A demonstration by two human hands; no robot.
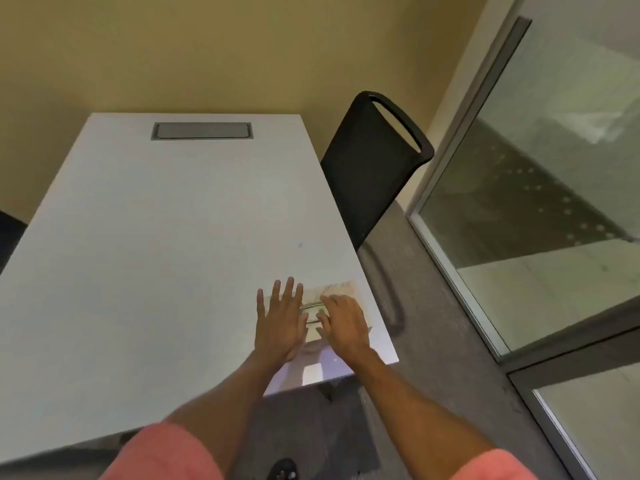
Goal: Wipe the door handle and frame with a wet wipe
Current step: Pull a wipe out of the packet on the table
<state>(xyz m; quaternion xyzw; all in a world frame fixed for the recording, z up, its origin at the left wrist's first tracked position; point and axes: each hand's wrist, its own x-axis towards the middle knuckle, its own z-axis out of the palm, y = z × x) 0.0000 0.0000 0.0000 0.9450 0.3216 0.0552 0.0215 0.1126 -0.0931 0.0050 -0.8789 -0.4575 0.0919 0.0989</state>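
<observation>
A flat, pale wet wipe pack (337,289) lies near the front right corner of the white table (156,220). My left hand (280,323) rests flat on the pack's left side, fingers spread. On the middle of the pack sits my right hand (343,323), its fingertips curled at the oval flap. Both hands hide most of the pack. The glass door panel (540,209) with its metal frame (450,268) stands to the right. No door handle is in view.
A black chair (370,174) stands between the table's right edge and the glass. A grey cable hatch (202,130) is set into the table's far end. Grey carpet (426,358) covers the floor. My shoe (284,471) shows at the bottom.
</observation>
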